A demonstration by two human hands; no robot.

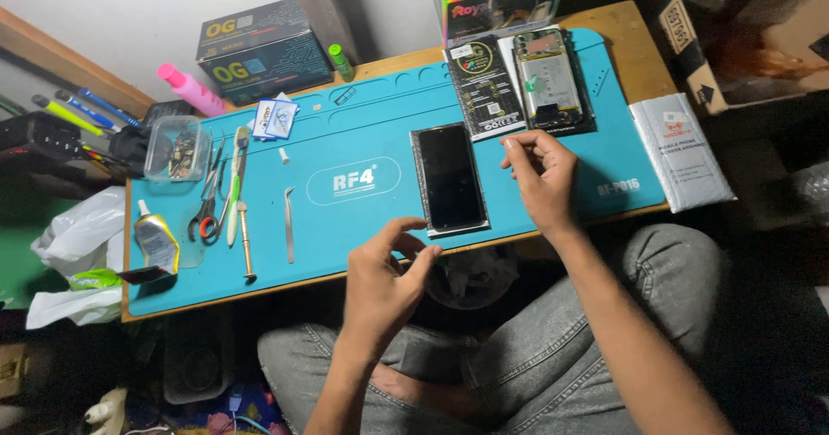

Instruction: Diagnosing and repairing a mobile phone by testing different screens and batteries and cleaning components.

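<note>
Phone screen panel point(449, 178) lay flat, dark glass up, on the blue work mat point(363, 141), near the mat's front edge and a bit right of centre. Left hand point(384, 284) hovered over the desk's front edge, just left of the panel's near corner; thumb and forefinger were narrowly pinched, possibly on a thin film or sticker, but too small to tell. Right hand point(540, 171) hovered just right of the panel's far end, fingers curled in, thumb close to fingertips, nothing visibly held. Behind the panel, near the mat's back edge: a dark battery pack point(484, 89) and beside it an opened phone body point(548, 76). White padded envelope point(682, 150) sat at the desk's right edge. On the left part of the mat: tweezers point(288, 223), scissors point(207, 206), a screwdriver point(245, 241), a glue tube point(155, 241), and a clear plastic box point(177, 148) by the back left corner
</note>
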